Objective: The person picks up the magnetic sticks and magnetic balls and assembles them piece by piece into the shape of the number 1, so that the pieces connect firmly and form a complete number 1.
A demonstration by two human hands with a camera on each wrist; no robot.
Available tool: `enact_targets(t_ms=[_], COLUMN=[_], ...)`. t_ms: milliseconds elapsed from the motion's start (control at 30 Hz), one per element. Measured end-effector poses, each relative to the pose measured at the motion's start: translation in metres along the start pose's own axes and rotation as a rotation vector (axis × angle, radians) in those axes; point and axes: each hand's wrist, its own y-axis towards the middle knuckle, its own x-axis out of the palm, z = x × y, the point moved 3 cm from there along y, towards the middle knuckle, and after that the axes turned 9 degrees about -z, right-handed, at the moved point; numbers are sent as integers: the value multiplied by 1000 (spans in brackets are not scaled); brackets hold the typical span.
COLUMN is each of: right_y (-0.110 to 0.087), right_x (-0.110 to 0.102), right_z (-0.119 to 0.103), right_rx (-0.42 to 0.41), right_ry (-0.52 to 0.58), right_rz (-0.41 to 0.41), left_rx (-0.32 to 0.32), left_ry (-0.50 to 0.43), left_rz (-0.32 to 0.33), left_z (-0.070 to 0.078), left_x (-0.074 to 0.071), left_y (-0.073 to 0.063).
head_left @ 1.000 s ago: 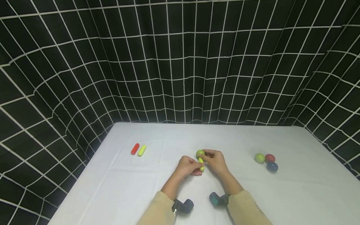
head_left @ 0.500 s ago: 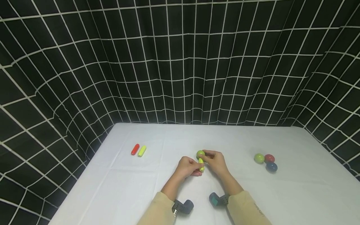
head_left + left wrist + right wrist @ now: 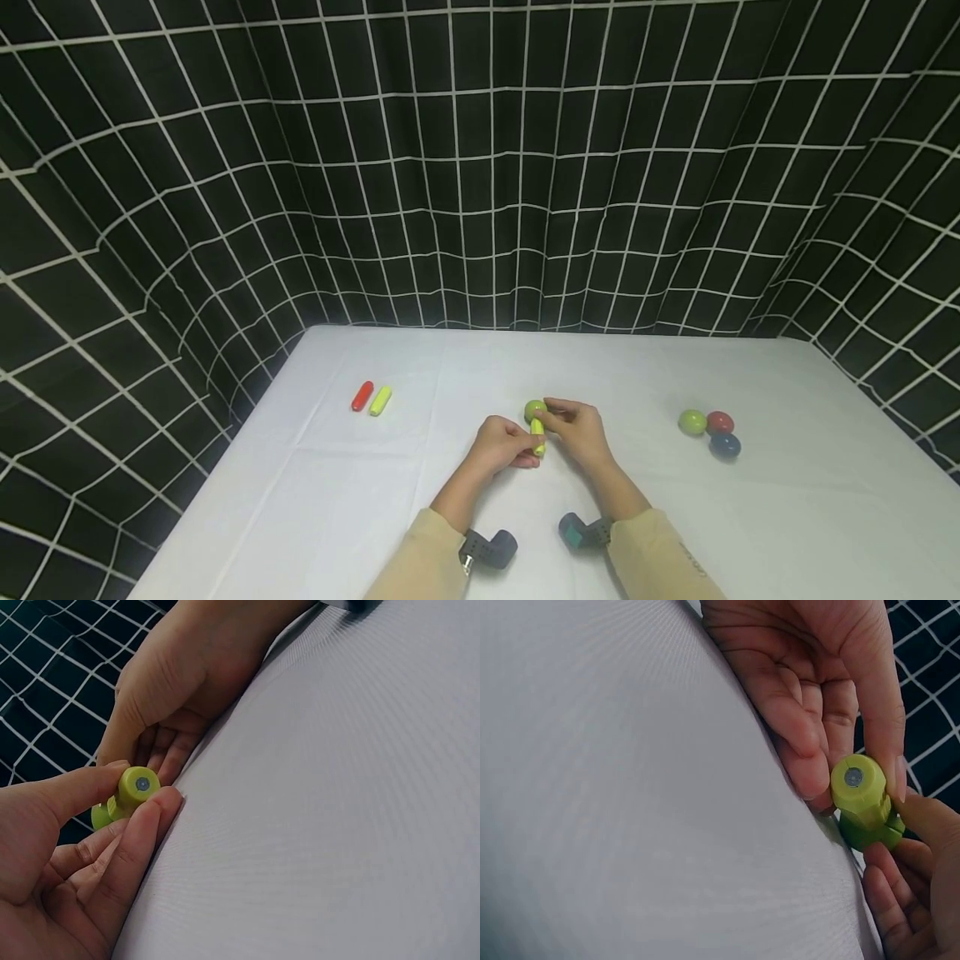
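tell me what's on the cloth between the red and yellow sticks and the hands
Nothing: the head view shows bare white cloth from the sticks to the left hand.

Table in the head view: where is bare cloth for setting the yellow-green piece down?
The table is bare along its far edge, between the red and yellow sticks and the hands, and between the hands and the three balls. It is crowded near both wrist cameras.
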Motion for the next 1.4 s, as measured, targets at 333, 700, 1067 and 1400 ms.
enact_targets(t_ms=[333,700,1067,1400], right_y=[-8,-28,-52,-60], right_x=[-24,-51,-68,-74], right_z=[15,31,39,42], right_rx=[86,193,393,460], right_ry=[81,173,342,344], right_rz=[190,472,750,805], left_rx=[-6,-6,-6,-4], left_ry=[16,23,5,-3], left_rz=[-5,4,1,-6], left_z=[-1,-1,-2,-3], left_x=[3,0,-1,-1], left_y=[1,1,1,3])
